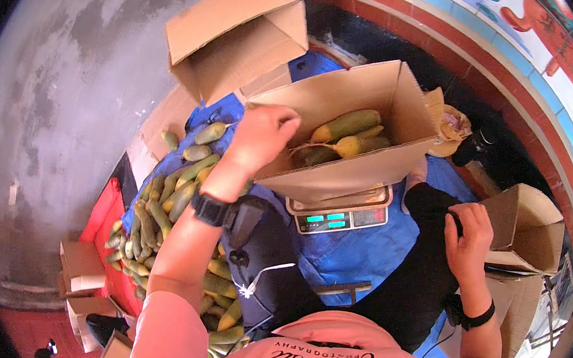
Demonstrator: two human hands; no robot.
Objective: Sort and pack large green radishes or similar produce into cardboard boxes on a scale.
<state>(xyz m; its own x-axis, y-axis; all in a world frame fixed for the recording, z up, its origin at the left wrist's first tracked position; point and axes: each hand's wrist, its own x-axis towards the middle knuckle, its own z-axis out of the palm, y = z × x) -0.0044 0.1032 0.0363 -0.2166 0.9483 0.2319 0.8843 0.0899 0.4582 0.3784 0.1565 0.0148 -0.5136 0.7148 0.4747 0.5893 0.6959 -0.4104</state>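
Note:
An open cardboard box (338, 179) stands tilted on a digital scale (339, 218) with lit displays. Several green and yellow radishes (348, 125) lie in the box. My left hand (265, 130) is over the box's left edge, its fingers curled; whether anything is between them is hidden. My right hand (469, 238) rests on my right knee, fingers bent, away from the box. Many more radishes (158, 218) are piled on the left, beside my left leg. A dark watch or strap is on each wrist.
An empty cardboard box (232, 39) lies on its side beyond the scale. Another open box (524, 233) stands at the right, and smaller boxes (84, 268) at the lower left. Blue sheeting (356, 258) covers the floor. A grey wall rises at the left.

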